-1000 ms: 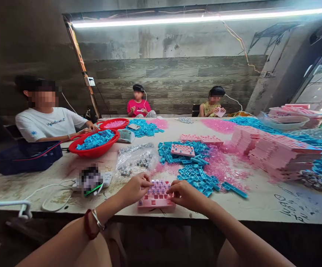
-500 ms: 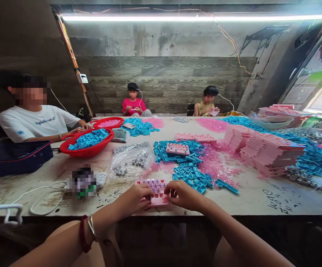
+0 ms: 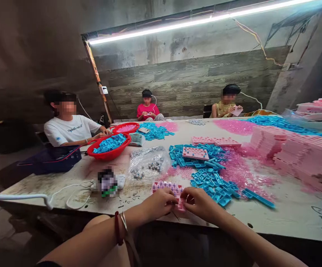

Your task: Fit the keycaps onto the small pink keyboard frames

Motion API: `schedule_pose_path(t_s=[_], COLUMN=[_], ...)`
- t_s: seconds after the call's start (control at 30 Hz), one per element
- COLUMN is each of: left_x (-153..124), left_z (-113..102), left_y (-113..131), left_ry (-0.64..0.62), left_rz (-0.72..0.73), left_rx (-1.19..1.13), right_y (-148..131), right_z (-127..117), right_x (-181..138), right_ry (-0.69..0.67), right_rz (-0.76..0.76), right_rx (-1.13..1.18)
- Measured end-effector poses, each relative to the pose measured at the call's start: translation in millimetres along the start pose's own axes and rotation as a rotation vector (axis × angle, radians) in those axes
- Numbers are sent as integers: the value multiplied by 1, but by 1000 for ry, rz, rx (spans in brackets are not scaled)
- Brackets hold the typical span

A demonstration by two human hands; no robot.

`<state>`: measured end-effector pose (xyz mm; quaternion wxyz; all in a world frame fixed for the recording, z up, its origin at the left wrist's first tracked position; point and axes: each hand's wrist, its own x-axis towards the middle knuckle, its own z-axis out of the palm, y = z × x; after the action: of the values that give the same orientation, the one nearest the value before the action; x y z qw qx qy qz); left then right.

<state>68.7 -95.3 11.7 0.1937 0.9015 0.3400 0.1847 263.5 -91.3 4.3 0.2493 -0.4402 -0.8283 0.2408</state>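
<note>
A pink plastic tray (image 3: pixel 168 186) studded with small purple pieces lies at the near edge of the table, mostly covered by my hands. My left hand (image 3: pixel 158 204) is closed in a pinch over the tray's near side; what its fingertips hold is too small to name. My right hand (image 3: pixel 201 202) is also curled shut, fingertips meeting the left hand over the tray. A red cord and a metal bangle (image 3: pixel 120 227) circle my left wrist. Just right of the tray lies a heap of blue plastic pieces (image 3: pixel 213 181).
The worn table (image 3: pixel 283 207) carries stacks of pink trays (image 3: pixel 302 155), loose pink bits (image 3: pixel 238 168), a clear bag of small parts (image 3: pixel 146 165), a red bowl of blue pieces (image 3: pixel 109 145) and a power strip with a white cable (image 3: pixel 74 193). Three other people sit at the left and far sides.
My head has turned left and tilted, so the scene has shifted right. Both hands have drawn in over the tray's near side, fingertips now closer together.
</note>
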Motion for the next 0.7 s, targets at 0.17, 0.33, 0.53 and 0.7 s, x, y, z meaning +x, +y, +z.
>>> schedule_pose_path(t_s=[0.17, 0.33, 0.53, 0.7], left_x=[8, 15, 16, 17], left_z=[6, 22, 20, 15], left_y=[9, 6, 6, 9], left_ry=[26, 81, 93, 84], left_rz=[-35, -13, -105, -159], left_rx=[-10, -6, -88, -138], right_y=[-1, 8, 7, 8], right_z=[-1, -14, -19, -16], right_x=[2, 4, 1, -1], right_ry=[49, 104, 119, 132], right_rz=[43, 49, 8, -33], right_rx=[-6, 2, -11, -27])
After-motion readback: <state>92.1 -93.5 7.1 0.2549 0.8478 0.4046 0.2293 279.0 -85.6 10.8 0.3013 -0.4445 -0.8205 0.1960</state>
